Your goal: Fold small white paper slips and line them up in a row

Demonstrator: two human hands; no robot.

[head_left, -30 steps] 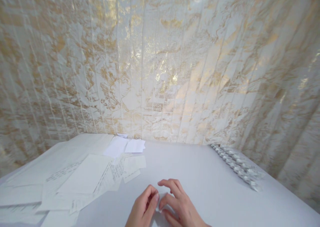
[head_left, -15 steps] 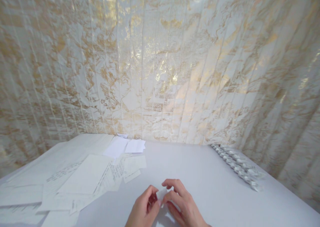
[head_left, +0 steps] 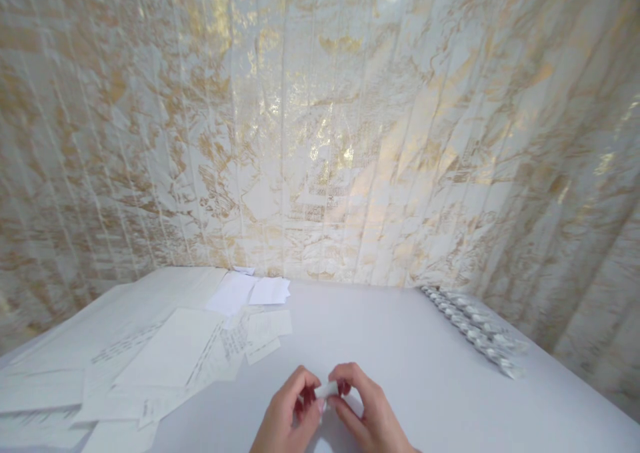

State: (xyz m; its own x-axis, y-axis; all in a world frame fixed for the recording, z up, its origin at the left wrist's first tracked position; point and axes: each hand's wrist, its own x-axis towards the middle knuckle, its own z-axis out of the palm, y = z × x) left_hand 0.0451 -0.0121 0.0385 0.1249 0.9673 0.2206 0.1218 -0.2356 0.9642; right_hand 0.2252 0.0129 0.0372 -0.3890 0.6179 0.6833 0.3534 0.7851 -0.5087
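Low in the middle of the head view, a small folded piece of white paper (head_left: 327,390) is pinched between both hands, just above the table (head_left: 400,346). My left hand (head_left: 289,410) grips its left end with thumb and forefinger. Its right end sits between the thumb and curled fingers of my right hand (head_left: 367,406). What lies inside the fold, if anything, is hidden.
Printed sheets and paper pieces (head_left: 165,350) overlap across the table's left side, with plain white slips (head_left: 270,291) at the back. Several silvery, lumpy strips (head_left: 470,333) lie along the right. A gold-patterned curtain (head_left: 320,140) hangs behind.
The paper between my hands now shows as a narrower, flatter strip. My right hand's fingers have drawn in from above it and closed on its right end. My left hand has barely moved.
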